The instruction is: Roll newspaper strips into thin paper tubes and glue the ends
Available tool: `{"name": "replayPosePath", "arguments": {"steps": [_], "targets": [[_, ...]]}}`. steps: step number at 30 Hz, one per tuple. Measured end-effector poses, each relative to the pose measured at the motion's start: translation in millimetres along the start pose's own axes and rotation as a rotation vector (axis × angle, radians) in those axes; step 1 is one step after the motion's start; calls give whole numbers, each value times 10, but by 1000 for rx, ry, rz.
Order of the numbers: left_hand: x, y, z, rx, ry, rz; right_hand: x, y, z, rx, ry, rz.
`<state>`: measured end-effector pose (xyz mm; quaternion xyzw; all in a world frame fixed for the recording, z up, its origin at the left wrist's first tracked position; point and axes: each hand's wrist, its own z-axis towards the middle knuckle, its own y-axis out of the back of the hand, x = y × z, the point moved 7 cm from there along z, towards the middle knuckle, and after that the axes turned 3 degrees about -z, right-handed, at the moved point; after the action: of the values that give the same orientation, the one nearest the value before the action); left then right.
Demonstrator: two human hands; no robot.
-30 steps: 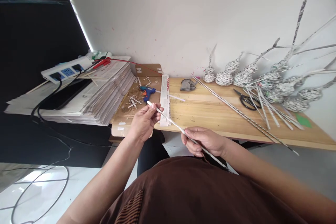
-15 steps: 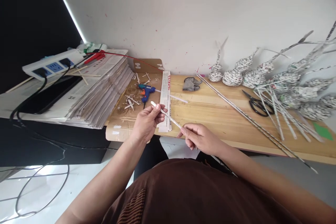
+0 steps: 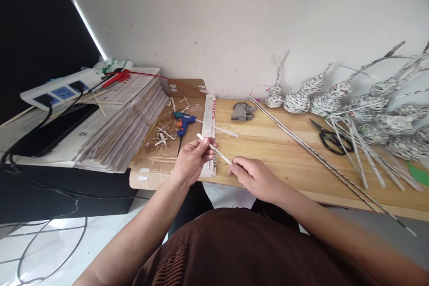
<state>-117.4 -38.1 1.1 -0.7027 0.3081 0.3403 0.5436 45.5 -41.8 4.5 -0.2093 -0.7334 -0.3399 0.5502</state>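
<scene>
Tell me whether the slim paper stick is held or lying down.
Held: the left hand pinches the paper stick near its white tip, and the right hand holds it further along.

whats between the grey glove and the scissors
Two long paper sticks run between the glove and the scissors, seen in the head view.

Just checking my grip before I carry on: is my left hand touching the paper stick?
Touching. The head view shows the left hand pinching the paper stick, with the thumb pressed on it near one end.
</scene>
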Motion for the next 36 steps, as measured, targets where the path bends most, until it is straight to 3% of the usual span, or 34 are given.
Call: {"name": "replayPosePath", "arguments": {"steps": [2, 6, 8, 11, 12, 17, 19, 22, 23, 25, 28, 29, 31, 34, 36], "targets": [[-1, -5, -1, -1, 2, -10, 11, -33, 38, 18, 5, 57], [4, 8, -5, -3, 26, -29, -32, -259, 51, 296, -95, 424], [11, 15, -5, -4, 26, -24, -7, -218, 77, 232, -52, 317], [21, 9, -12, 2, 19, -17, 57, -84, 124, 19, 24, 60], [24, 2, -19, 9, 21, -17, 57, -85, 138, 12, 18, 63], [51, -30, -70, 59, 63, -54, -9, -352, 140, 372, -108, 436], [59, -10, -77, 49, 60, -54, -8, -295, 156, 280, -75, 309], [60, 25, -75, 24, 31, -27, 110, -85, 157, -54, 76, -76], [59, 28, -74, 23, 24, -21, 143, -65, 149, -99, 105, -139], [62, 27, -78, 29, 26, -18, 121, -122, 164, -19, 73, -50], [68, 23, -88, 37, 44, -27, 39, -315, 172, 285, -52, 303], [67, 26, -90, 38, 45, -29, 31, -342, 169, 334, -70, 352], [66, 39, -89, 36, 37, -31, 32, -288, 184, 261, -42, 234], [68, 69, -80, 25, 20, -34, 146, -87, 180, -71, 112, -165], [72, 73, -77, 28, 18, -37, 177, -80, 173, -112, 138, -238]]}}
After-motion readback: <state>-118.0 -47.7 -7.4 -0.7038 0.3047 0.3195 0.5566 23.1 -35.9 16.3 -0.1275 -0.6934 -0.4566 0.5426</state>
